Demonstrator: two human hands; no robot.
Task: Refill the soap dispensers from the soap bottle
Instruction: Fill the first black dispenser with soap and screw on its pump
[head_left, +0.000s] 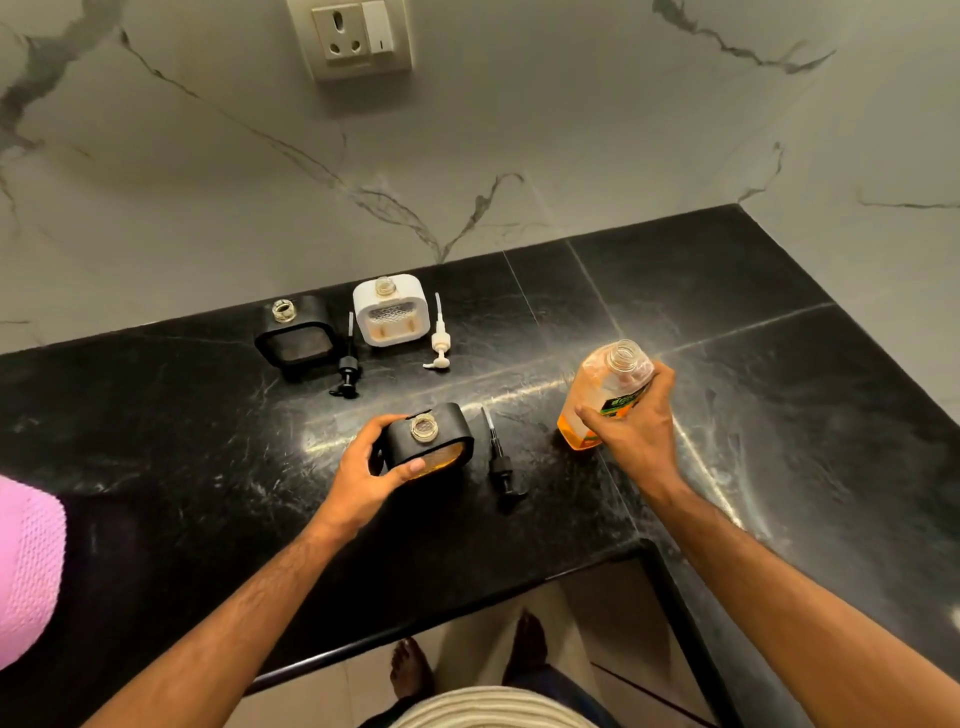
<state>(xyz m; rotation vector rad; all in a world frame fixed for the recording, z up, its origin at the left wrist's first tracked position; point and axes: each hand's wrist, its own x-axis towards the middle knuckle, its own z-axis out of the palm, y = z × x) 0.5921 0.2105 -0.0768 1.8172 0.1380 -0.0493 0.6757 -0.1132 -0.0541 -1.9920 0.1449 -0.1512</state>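
My left hand (366, 470) grips a black soap dispenser (436, 439) standing on the black counter; its neck is open and orange soap shows through its front window. Its black pump (501, 465) lies just to the right. My right hand (636, 423) holds the clear soap bottle (605, 387), uncapped, upright on the counter, with orange soap in its lower part. Further back stand a second black dispenser (296, 332) and a white dispenser (390, 310), both with open necks. A black pump (347, 366) and a white pump (439, 340) lie beside them.
The black stone counter (208, 441) meets a marble wall behind and to the right. A wall socket (353, 36) sits high on the back wall. A pink cloth (26, 561) lies at the left edge. The counter's front edge cuts inward near my feet.
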